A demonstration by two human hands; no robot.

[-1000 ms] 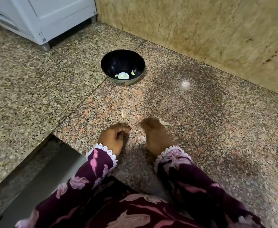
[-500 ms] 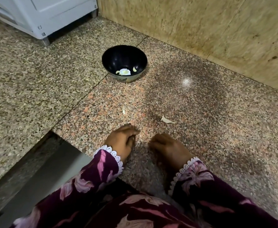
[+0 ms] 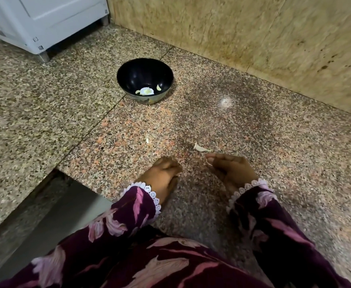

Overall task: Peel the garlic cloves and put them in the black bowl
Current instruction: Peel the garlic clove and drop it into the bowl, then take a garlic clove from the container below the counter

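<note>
Seen from the head camera: a pale, papery strip of garlic skin [image 3: 207, 160] pinched at the fingertips of the right hand [image 3: 230, 171], fingers curled tight on it. Just beyond those fingertips, a pale scrap of garlic peel [image 3: 200, 148] lay loose on the stone. Further left, apart from both hands, lay a small whitish garlic clove [image 3: 147, 140]. Left hand [image 3: 162, 176] was closed into a loose fist, knuckles up, resting low on the counter; whatever sat inside it could not be made out. Both wrists were cuffed in dark purple floral sleeves with white lace trim [image 3: 143, 196].

Well ahead of the hands stood the round black bowl [image 3: 126, 77], with a few yellowish peeled cloves [image 3: 158, 87] and a white patch at its bottom.

Underneath everything ran a speckled pink-and-grey granite countertop [image 3: 274, 142], jointed in slabs. Behind it rose a mottled tan stone wall [image 3: 253, 38]. At the far left corner stood a white appliance on short metal feet [image 3: 45, 23]. Near left, a grey steel sink edge [image 3: 56, 215] dropped below the counter.
</note>
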